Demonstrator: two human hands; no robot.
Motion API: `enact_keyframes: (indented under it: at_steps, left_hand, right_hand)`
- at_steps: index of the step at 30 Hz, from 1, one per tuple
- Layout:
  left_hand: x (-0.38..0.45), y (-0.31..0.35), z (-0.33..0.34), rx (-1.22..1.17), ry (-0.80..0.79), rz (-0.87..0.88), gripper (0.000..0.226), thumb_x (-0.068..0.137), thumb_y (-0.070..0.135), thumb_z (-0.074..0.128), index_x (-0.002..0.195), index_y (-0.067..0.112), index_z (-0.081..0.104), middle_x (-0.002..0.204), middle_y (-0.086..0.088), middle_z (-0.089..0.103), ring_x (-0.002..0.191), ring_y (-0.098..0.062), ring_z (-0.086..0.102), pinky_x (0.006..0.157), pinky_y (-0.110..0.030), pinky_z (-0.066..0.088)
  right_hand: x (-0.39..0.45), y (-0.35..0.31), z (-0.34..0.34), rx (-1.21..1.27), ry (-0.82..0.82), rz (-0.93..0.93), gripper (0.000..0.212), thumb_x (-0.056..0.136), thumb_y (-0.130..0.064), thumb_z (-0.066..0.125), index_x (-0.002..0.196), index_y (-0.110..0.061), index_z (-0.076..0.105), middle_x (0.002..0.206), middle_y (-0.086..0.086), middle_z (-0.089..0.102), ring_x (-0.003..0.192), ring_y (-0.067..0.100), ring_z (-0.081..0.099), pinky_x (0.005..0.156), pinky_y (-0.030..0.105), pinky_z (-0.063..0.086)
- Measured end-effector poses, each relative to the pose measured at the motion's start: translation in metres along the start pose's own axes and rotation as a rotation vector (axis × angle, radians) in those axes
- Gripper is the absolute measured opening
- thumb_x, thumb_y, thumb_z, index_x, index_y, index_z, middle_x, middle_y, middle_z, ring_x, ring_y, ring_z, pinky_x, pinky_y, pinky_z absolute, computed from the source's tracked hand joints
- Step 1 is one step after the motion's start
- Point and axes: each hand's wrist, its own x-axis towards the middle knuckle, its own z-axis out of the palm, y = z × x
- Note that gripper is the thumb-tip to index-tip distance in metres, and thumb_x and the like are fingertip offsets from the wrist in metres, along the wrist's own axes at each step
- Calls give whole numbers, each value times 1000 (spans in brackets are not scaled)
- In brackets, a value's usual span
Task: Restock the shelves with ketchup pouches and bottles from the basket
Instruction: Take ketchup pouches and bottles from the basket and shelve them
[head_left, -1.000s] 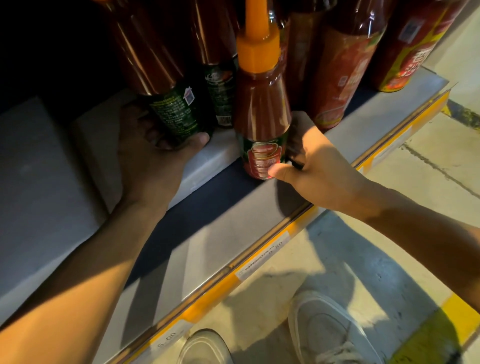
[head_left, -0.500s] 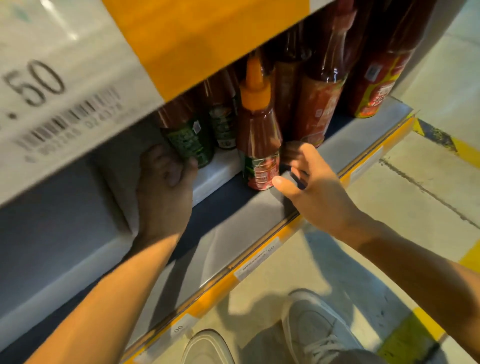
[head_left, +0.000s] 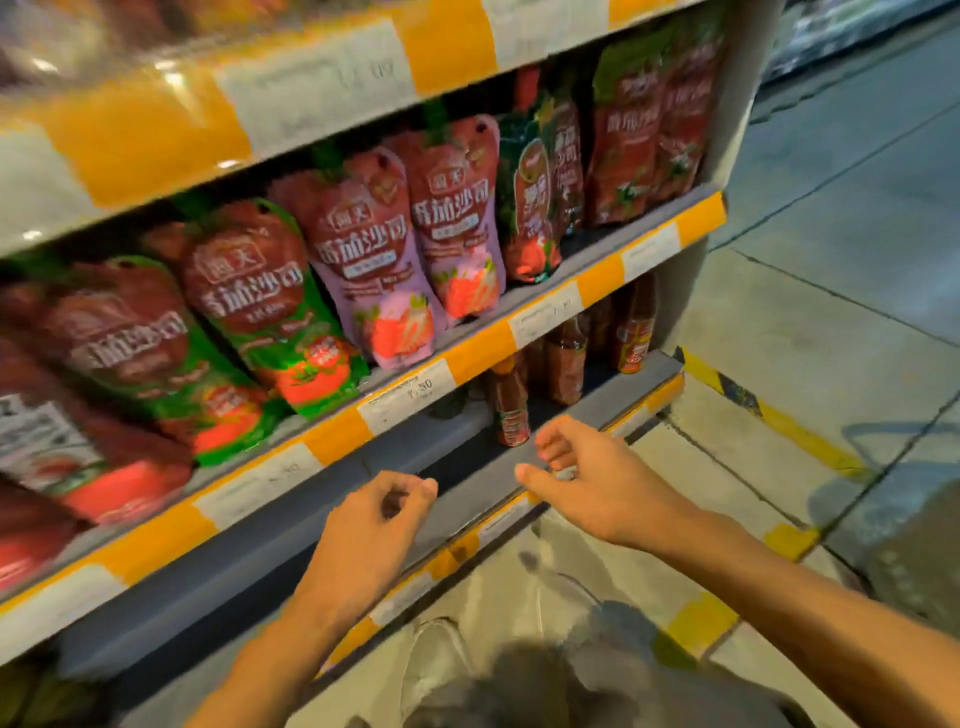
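Note:
An orange-capped ketchup bottle (head_left: 510, 410) stands on the bottom shelf (head_left: 618, 387), with more bottles (head_left: 631, 338) behind and to its right. My right hand (head_left: 592, 478) hovers just in front of it, fingers loosely curled, holding nothing. My left hand (head_left: 374, 530) hangs before the bottom shelf's edge, also loosely curled and empty. On the shelf above, red, green and pink ketchup pouches (head_left: 363, 260) stand in a row. No basket shows in this view.
Orange-and-white price strips (head_left: 483, 353) line each shelf edge. The shelf unit ends at the right with a grey upright (head_left: 727, 130). Concrete floor (head_left: 831, 260) with yellow tape marks lies to the right. My shoes (head_left: 441, 665) are below.
Both hands have let go of the bottles and pulled back out of the bottom shelf. The view has risen and drawn away, so the pouch shelf now shows.

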Motion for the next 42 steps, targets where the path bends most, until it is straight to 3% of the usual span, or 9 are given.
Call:
enact_keyframes:
  at_steps: [3, 7, 14, 17, 22, 28, 34, 37, 42]
  left_hand:
    - [-48, 21, -39, 13, 53, 29, 22, 90, 60, 54, 87, 43, 67, 85, 24, 70, 80, 5, 64, 67, -23, 45]
    - [-110, 38, -97, 10, 180, 59, 19, 92, 54, 57, 85, 41, 68, 87, 27, 69, 81, 3, 64, 74, -27, 49]
    - [-226, 27, -187, 37, 393, -27, 16, 94, 47, 60, 92, 32, 66, 90, 10, 70, 87, -11, 64, 75, -36, 49]
    - [-280, 5, -215, 19, 540, -119, 12, 94, 41, 64, 92, 30, 68, 92, 10, 71, 91, -14, 65, 85, -40, 52]
    - [-369, -51, -244, -49, 725, -254, 9, 91, 37, 68, 93, 28, 68, 90, 11, 71, 86, -6, 65, 76, -30, 50]
    - [-475, -120, -252, -113, 870, -486, 9, 91, 43, 65, 92, 34, 65, 87, 13, 72, 80, -6, 68, 79, -34, 56]
    - [-584, -186, -227, -141, 1065, -781, 16, 90, 45, 65, 97, 31, 60, 93, 13, 66, 89, -10, 63, 79, -31, 48]
    - [-624, -216, -203, -161, 1061, -969, 19, 90, 43, 65, 100, 29, 57, 100, 5, 66, 96, -19, 63, 87, -35, 50]
    - [-659, -263, -168, -220, 997, -1205, 38, 90, 45, 64, 116, 19, 57, 110, -5, 66, 104, -26, 63, 88, -38, 51]
  right_hand:
    - [-38, -50, -18, -24, -37, -68, 30, 89, -54, 67, 106, -33, 54, 103, -16, 59, 98, 6, 60, 92, 34, 53]
    - [-82, -121, -28, -29, -55, -197, 27, 91, -51, 67, 104, -29, 58, 100, -14, 60, 95, 5, 61, 90, 35, 55]
    - [-148, -221, 1, 15, -179, -370, 24, 91, -50, 67, 100, -29, 58, 99, -13, 62, 94, 6, 62, 89, 38, 54]
    - [-170, -256, 30, 1, -256, -450, 22, 91, -50, 66, 100, -32, 58, 102, -12, 63, 95, 8, 64, 89, 40, 54]
    - [-205, -315, 95, -26, -400, -586, 20, 89, -50, 68, 96, -34, 59, 95, -9, 66, 89, 11, 65, 84, 39, 55]
    - [-254, -368, 193, -107, -609, -778, 22, 89, -47, 70, 101, -30, 62, 90, -17, 65, 85, -3, 60, 68, 12, 45]
    - [-321, -398, 296, -198, -844, -923, 21, 89, -46, 70, 96, -29, 60, 89, -13, 65, 82, 1, 61, 62, 9, 43]
    - [-351, -399, 341, -262, -966, -975, 21, 91, -45, 68, 95, -28, 56, 89, -11, 63, 82, 2, 60, 62, 13, 41]
    - [-387, -392, 406, -430, -1092, -1034, 29, 96, -45, 62, 105, -18, 56, 98, 0, 63, 91, 21, 62, 79, 42, 50]
